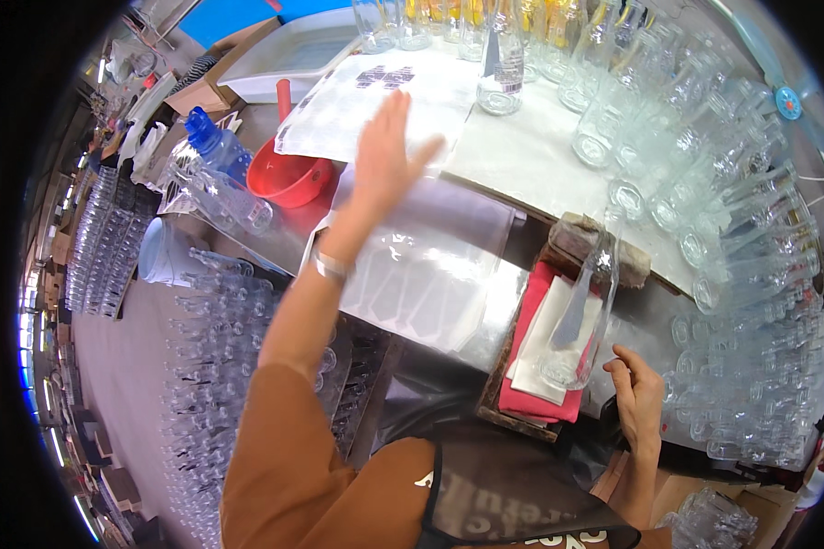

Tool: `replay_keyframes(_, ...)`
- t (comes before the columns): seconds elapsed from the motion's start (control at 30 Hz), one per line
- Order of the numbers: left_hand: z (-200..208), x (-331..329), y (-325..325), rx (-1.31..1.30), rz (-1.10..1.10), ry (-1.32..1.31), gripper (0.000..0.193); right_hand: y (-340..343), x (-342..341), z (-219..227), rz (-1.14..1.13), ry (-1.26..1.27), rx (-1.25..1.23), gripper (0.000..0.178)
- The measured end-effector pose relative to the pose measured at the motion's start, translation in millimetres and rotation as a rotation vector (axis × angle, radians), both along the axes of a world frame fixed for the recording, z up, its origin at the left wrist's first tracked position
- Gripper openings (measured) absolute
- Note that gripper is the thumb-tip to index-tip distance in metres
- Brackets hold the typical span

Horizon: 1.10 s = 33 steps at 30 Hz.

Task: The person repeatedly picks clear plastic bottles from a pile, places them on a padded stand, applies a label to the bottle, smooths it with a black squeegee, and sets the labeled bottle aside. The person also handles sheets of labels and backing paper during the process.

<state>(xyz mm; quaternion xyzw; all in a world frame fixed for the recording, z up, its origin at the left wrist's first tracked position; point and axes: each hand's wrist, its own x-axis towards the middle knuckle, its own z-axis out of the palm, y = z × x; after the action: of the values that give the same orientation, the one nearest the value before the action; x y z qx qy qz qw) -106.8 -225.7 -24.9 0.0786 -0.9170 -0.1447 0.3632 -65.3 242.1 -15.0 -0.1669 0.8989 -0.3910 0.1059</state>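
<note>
My left hand (389, 157) is stretched out with its fingers straight and thumb spread, over the near part of a white printed sheet (334, 114). Nothing shows in it. Below it lies a translucent sheet (421, 265) with faint bottle-shaped outlines. My right hand (639, 398) is loosely curled, thumb and forefinger slightly apart, just right of a clear glass bottle (577, 343) and not visibly touching it. That bottle lies tilted on a wooden rest with a red cloth (513, 366) and a folded white cloth (533, 380), its neck against a wrapped pad (572, 240). A grey long-necked shape shows on its side.
Many clear bottles (705, 174) crowd the right side and back; one labelled bottle (501, 82) stands apart. A red dipper (293, 178), a blue jug (218, 146) and a white tray (288, 55) sit left. Rows of bottles (215, 384) stand lower left; a cardboard box (760, 503) is lower right.
</note>
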Motion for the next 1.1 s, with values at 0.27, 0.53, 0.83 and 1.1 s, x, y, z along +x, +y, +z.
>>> replay_keyframes(0.27,18.0,-57.1,-44.3,-0.148,0.251,-0.534,0.075,-6.6,-7.8,-1.3,-0.041,-0.018,-0.09,0.029)
replay_keyframes(0.53,26.5,53.5,27.5,-0.217,-0.021,-0.407,0.066,4.6,19.5,-5.1,0.134,-0.031,-0.115,0.055)
replay_keyframes(0.83,-6.0,63.6,17.6,0.062,-0.047,-0.035,0.015,-28.7,36.0,-16.3,0.125,0.242,-0.057,0.071)
replay_keyframes(1.1,51.2,89.1,207.4,0.109,-0.652,-0.181,0.062,-28.7,37.6,-10.1,0.104,0.36,-0.003,0.069)
